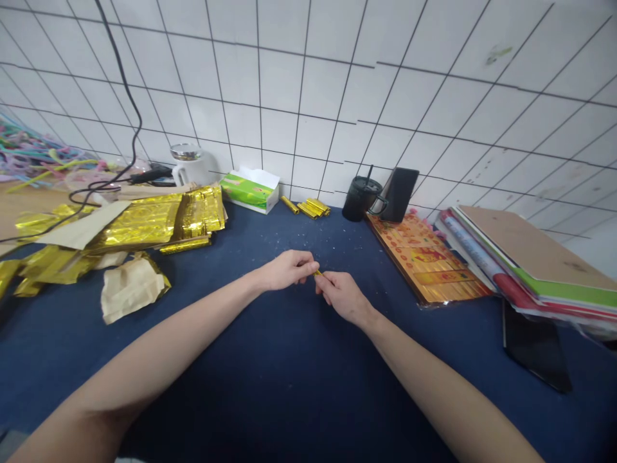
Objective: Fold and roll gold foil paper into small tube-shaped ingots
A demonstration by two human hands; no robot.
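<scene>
Over the middle of the dark blue cloth, my left hand (pixel 288 269) and my right hand (pixel 344 294) meet at a small gold foil roll (pixel 317 273). Thumb and fingers of each hand pinch it, one from either side. Only a short bit of the roll shows; the fingers cover the rest. Beyond my hands, several finished-looking gold foil rolls (pixel 313 208) lie in a small group by the tiled wall. To the left, gold foil sheets (pixel 139 222) are heaped, with a crumpled beige-backed piece (pixel 132 288) in front of them.
A green tissue pack (pixel 250 191) and a white mug (pixel 190 168) stand at the back left, near a black cable (pixel 126 83). At right are a black mug (pixel 359 199), a propped phone (pixel 400 194), an orange printed pack (pixel 429 260), stacked folders (pixel 544 251) and a flat black device (pixel 535 350).
</scene>
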